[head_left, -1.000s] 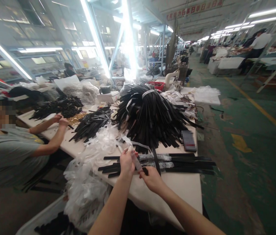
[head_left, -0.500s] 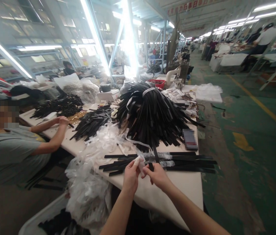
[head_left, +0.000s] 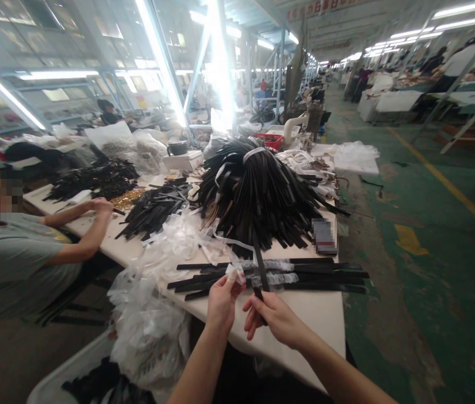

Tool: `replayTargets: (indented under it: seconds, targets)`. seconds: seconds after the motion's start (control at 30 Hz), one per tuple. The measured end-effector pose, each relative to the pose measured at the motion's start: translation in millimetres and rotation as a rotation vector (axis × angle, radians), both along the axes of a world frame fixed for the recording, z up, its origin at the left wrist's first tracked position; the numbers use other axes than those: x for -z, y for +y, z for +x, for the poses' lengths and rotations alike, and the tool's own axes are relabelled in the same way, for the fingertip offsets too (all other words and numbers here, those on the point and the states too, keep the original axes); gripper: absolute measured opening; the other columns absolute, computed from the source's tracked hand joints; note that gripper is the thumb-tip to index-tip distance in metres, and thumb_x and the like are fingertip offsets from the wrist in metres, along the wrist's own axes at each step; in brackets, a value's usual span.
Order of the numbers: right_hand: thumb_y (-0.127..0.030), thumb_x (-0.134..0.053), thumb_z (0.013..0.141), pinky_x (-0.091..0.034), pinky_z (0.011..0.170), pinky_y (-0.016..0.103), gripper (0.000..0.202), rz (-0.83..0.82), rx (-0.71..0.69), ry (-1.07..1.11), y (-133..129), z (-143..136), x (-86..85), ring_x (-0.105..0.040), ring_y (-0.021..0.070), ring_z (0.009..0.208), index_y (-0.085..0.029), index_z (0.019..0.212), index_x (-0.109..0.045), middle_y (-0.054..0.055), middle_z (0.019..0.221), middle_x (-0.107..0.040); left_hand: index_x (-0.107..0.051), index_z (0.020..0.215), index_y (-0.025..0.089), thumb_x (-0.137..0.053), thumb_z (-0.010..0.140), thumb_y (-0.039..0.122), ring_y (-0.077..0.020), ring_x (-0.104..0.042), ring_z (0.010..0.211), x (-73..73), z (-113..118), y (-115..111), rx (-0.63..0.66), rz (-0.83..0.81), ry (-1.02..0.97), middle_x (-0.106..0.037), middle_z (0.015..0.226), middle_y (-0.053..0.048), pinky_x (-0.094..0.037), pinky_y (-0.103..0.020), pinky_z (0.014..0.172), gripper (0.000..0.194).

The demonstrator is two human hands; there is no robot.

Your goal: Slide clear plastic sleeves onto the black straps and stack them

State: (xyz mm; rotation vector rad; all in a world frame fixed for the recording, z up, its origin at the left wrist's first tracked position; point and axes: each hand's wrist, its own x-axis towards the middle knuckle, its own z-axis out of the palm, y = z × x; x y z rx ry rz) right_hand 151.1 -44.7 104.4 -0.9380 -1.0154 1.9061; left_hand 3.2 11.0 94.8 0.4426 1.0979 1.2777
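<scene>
My left hand [head_left: 223, 295] pinches a piece of white wrapping [head_left: 233, 273] between thumb and fingers. To its right, my right hand [head_left: 269, 317] grips a black strap [head_left: 261, 269] that stretches up toward the big bundle of black straps [head_left: 263, 196]. The two hands are a little apart. Just beyond them, several black straps [head_left: 204, 279] lie side by side across the white table, with clear crinkled wrapping [head_left: 277, 279] around their middles.
At the left a person [head_left: 22, 241] works at the same table [head_left: 305, 331]. White plastic [head_left: 149, 325] hangs over the front edge above a bin [head_left: 58, 370]. A phone [head_left: 324, 235] lies near the right edge. Loose black straps [head_left: 149, 207] are piled farther left.
My hands have moved apart. My right hand has shifted slightly down, and a black strap now runs through it. The whole view has moved a little.
</scene>
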Motion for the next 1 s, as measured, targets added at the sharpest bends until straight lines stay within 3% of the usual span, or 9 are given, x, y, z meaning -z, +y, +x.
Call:
replayTargets:
  seconds: [0.1, 0.33, 0.43, 0.63, 0.8, 1.0]
  targets:
    - [-0.075, -0.056, 0.085, -0.051, 0.054, 0.030, 0.060, -0.101, -0.085, 0.032, 1.0, -6.7, -3.3, -0.067, 0.0200, 0.050, -0.015, 0.095, -0.054, 0.007, 0.063, -0.070, -0.076, 0.079, 0.011, -0.092, 0.063, 0.042, -0.0156, -0.068, 0.069, -8.0, 7.1, -3.9, 0.025, 0.002, 0.003, -0.074, 0.082, -0.009, -0.056, -0.026, 0.065, 0.038]
    - [-0.077, -0.056, 0.082, -0.049, 0.047, 0.026, 0.062, -0.126, -0.088, 0.013, 12.3, -11.8, 2.4, -0.064, 0.0178, 0.042, -0.017, 0.094, -0.051, 0.004, 0.060, -0.069, -0.078, 0.080, 0.011, -0.089, 0.065, 0.045, -0.0129, -0.063, 0.057, -23.9, 14.0, -11.1, 0.112, -0.054, 0.059, -0.072, 0.074, -0.008, -0.044, -0.020, 0.047, 0.039]
    - [-0.072, -0.057, 0.084, -0.049, 0.046, 0.026, 0.058, -0.137, -0.105, 0.046, 12.0, -8.6, 3.4, -0.065, 0.0180, 0.043, -0.016, 0.094, -0.053, 0.005, 0.061, -0.070, -0.079, 0.078, 0.010, -0.088, 0.067, 0.043, -0.0121, -0.061, 0.055, -21.8, 9.6, -10.9, 0.143, -0.008, 0.082, -0.072, 0.070, -0.008, -0.045, -0.021, 0.049, 0.036]
    - [-0.069, -0.058, 0.085, -0.049, 0.044, 0.026, 0.056, -0.162, -0.093, 0.078, 11.4, -2.6, 7.3, -0.067, 0.0196, 0.045, -0.014, 0.096, -0.057, 0.008, 0.061, -0.071, -0.079, 0.078, 0.010, -0.089, 0.067, 0.039, -0.0165, -0.068, 0.071, -12.2, 0.4, -5.1, 0.103, 0.012, 0.037, -0.076, 0.084, -0.012, -0.054, -0.026, 0.070, 0.033]
    - [-0.069, -0.059, 0.084, -0.050, 0.044, 0.026, 0.057, -0.168, -0.110, 0.073, 14.5, -4.6, 9.6, -0.066, 0.0192, 0.043, -0.013, 0.095, -0.056, 0.007, 0.060, -0.070, -0.079, 0.082, 0.010, -0.086, 0.071, 0.043, -0.0111, -0.060, 0.056, -10.7, 2.2, -6.2, 0.173, 0.005, 0.038, -0.074, 0.074, -0.009, -0.048, -0.022, 0.058, 0.035]
    - [-0.070, -0.059, 0.083, -0.051, 0.049, 0.028, 0.056, -0.155, -0.157, 0.023, 19.6, -4.3, 1.1, -0.066, 0.0184, 0.046, -0.015, 0.096, -0.054, 0.006, 0.061, -0.070, -0.079, 0.077, 0.009, -0.087, 0.068, 0.043, -0.0129, -0.058, 0.050, -12.4, 3.1, -15.8, 0.406, 0.010, 0.147, -0.064, 0.055, -0.004, -0.043, -0.024, 0.052, 0.037]
